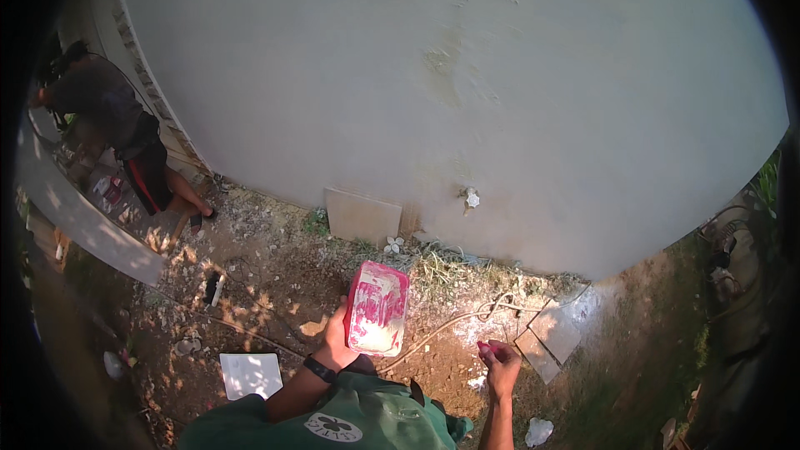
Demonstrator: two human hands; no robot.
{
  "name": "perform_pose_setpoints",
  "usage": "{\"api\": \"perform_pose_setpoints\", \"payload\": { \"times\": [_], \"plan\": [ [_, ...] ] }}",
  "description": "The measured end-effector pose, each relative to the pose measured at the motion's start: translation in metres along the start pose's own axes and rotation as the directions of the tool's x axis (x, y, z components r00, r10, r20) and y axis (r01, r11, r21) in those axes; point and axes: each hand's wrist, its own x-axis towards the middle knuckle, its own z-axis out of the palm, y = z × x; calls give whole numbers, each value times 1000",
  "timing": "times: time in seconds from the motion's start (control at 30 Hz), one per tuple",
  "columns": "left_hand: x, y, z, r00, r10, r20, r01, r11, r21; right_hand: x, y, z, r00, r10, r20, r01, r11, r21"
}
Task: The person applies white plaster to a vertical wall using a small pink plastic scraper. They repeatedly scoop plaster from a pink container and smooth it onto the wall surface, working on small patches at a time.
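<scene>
My left hand [335,342] is closed on the side of a pink rectangular plastic tub [378,310]. Whitish plaster or putty is smeared over the tub's inside and rim. Lower right of the tub, my right hand [502,372] has its fingers closed on a small pink thing [483,345]; most of it is hidden, and its kind cannot be made out. Beyond both hands rises a large pale grey wall [333,83] with rough, darker patches. A tap with a white handle [472,198] sticks out low on this wall.
A tan board [362,215] leans at the wall's foot. Broken tiles [553,333] and a hose [446,325] lie on the dirt at right. A white panel [252,375] lies near my left arm. At far left another person [108,108] bends beside a curved pale strip [92,217].
</scene>
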Motion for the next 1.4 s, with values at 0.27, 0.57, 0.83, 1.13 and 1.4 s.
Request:
{"api": "perform_pose_setpoints", "payload": {
  "times": [0.27, 0.57, 0.83, 1.13, 1.4],
  "plan": [
    [139, 174, 28, 996, 80, -32, -75, 987, 144, 181, -246, 232, 935, -350, 56, 353, 933, -71],
    [218, 274, 30, 984, 90, -153, -52, 970, 238, 284, -364, 344, 783, -612, -111, 596, 790, -146],
    [246, 283, 36, 979, 62, -193, -18, 975, 222, 307, -376, 356, 744, -665, -63, 602, 709, -367],
    [263, 283, 53, 974, -11, -228, 66, 970, 232, 293, -379, 347, 953, -271, 132, 215, 918, 332],
    [269, 289, 50, 993, -43, -113, 65, 979, 195, 283, -368, 360, 956, -290, 32, 262, 900, 348]
  ]
}}
